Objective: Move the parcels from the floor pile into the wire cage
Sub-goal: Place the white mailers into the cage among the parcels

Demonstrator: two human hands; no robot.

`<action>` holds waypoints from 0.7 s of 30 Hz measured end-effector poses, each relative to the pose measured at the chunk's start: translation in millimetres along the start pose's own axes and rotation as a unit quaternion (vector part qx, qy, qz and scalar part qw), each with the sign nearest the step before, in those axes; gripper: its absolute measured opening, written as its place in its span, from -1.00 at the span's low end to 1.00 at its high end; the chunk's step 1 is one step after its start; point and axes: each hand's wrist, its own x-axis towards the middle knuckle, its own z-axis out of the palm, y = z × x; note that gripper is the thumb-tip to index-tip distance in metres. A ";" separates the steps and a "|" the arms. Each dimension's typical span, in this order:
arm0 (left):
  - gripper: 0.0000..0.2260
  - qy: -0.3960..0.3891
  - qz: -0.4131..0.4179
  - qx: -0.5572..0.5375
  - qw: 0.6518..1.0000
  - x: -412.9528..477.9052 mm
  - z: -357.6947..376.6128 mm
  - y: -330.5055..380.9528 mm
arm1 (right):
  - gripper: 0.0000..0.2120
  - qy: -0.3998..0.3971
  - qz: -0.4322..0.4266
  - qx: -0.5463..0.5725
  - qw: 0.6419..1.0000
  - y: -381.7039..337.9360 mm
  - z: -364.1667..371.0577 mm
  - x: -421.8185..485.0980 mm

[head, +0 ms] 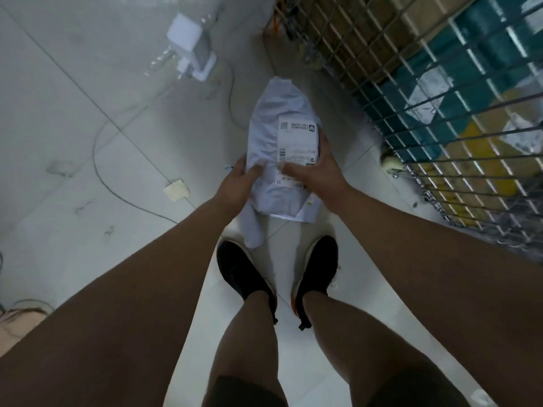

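A soft white plastic parcel with a printed shipping label hangs in front of me above the floor. My left hand grips its left edge, thumb on top. My right hand holds its right side, thumb across the label and fingers curled round the edge. The wire cage stands to the right, about an arm's width from the parcel, with brown, teal and yellow parcels inside it.
A small white boxed parcel in clear wrap lies on the tiled floor at the upper left. A thin cable loops across the tiles to a floor socket. A cage castor sits near my right. My black shoes stand below the parcel.
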 end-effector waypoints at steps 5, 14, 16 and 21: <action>-0.68 0.030 0.069 -0.134 0.988 -66.5 12.1 83.9 | 0.18 -0.030 -0.031 0.066 0.997 -94.9 -29.4 -51.1; -0.78 0.062 0.194 -0.072 0.976 -182.3 -4.7 260.1 | 0.26 0.079 -0.197 0.041 0.976 -260.7 -64.8 -144.7; -0.74 0.065 0.215 -0.022 0.974 -207.6 -8.6 298.8 | 0.24 0.086 -0.212 0.085 0.970 -293.5 -74.8 -164.9; -0.55 0.080 0.305 0.175 0.933 -257.1 0.4 391.4 | 0.24 0.185 -0.246 0.064 0.949 -357.7 -111.6 -207.1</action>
